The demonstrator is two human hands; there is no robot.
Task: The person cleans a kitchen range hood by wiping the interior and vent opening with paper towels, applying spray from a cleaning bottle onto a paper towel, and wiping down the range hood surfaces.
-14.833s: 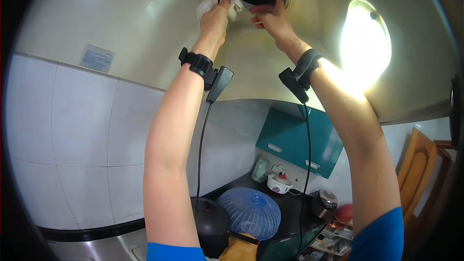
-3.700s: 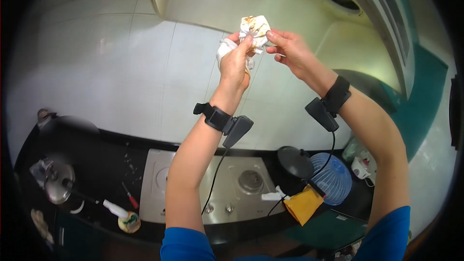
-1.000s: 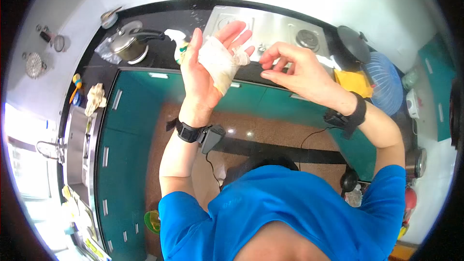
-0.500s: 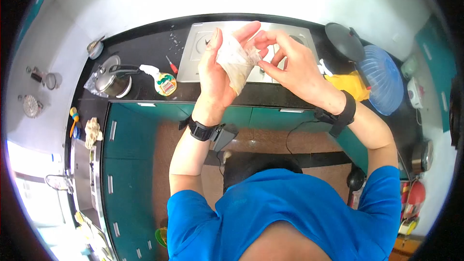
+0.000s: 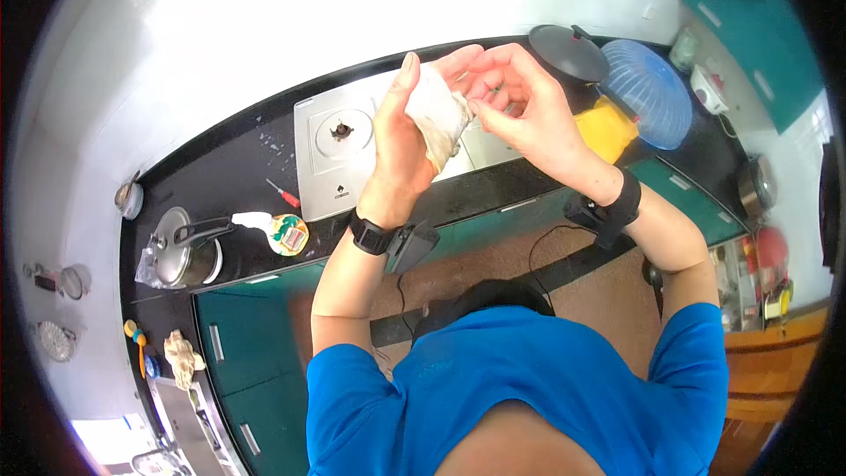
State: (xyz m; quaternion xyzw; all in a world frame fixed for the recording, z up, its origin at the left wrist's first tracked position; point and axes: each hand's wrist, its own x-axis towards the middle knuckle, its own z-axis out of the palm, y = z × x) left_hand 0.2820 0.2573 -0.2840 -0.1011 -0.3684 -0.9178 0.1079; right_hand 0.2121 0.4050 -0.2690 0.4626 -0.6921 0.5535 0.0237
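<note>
A crumpled, stained white cloth (image 5: 436, 115) lies in the palm of my left hand (image 5: 401, 141), whose thumb points up and whose fingers reach out behind the cloth. From the other side, my right hand (image 5: 538, 119) pinches the cloth's bunched edge between thumb and index finger, the remaining fingers curled loosely. Both hands are raised over the steel gas stove (image 5: 339, 167), with a burner showing to their left. Part of the left fingers is hidden by the cloth.
On the black counter left of the stove are a red-handled screwdriver (image 5: 286, 195), a spray bottle (image 5: 288, 234) and a pressure cooker (image 5: 187, 251). To the right stand a black lid (image 5: 564, 51), a yellow cloth (image 5: 604, 130) and a blue ribbed cover (image 5: 652, 92). A sink lies lower left.
The view has turned, so the stove and counter appear tilted and the right-hand items sit further left. The hands stay on the cloth, with its pinched edge slightly shifted.
</note>
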